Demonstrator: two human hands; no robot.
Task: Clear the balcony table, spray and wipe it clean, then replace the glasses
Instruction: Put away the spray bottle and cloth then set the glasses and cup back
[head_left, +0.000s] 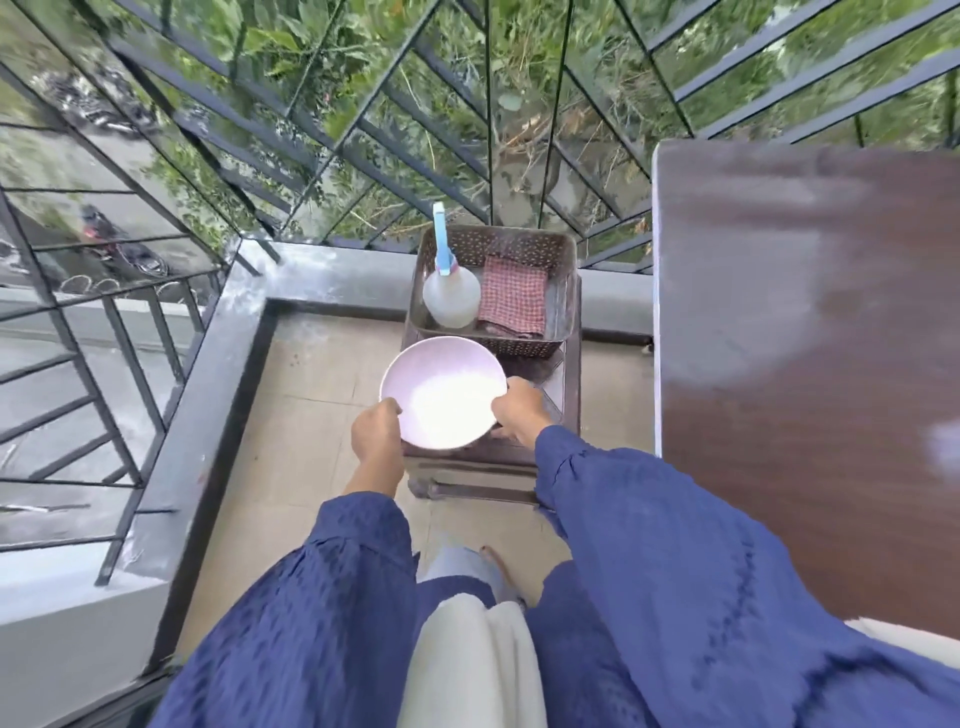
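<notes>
A dark brown table (810, 364) stood on the right side of the balcony. Its top was smooth and shiny, with pale hazy patches on it. Black metal railing (322, 145) ran around the balcony, and green plants showed through the bars.

Just beside the table's left edge was a small dark stool (563, 374). On the far part of the stool sat a brown plastic basket (563, 254) with little holes all over its walls. Inside the basket stood a round clear spray bottle (451, 299) with a blue top, and next to it, on the right, lay a folded red checked cloth (513, 301). The two were touching or nearly so.

A round pale pink bowl (444, 392) was over the near part of the stool, right in front of the basket. It looked smooth and shiny inside. I could not tell whether it was resting on the stool or just above it.

The left hand (376, 441) gripped the bowl's left rim, fingers curled around the edge. The right hand (519, 410) gripped the right rim the same way. Both arms wore loose dark blue sleeves (649, 545) of bumpy cloth.
</notes>
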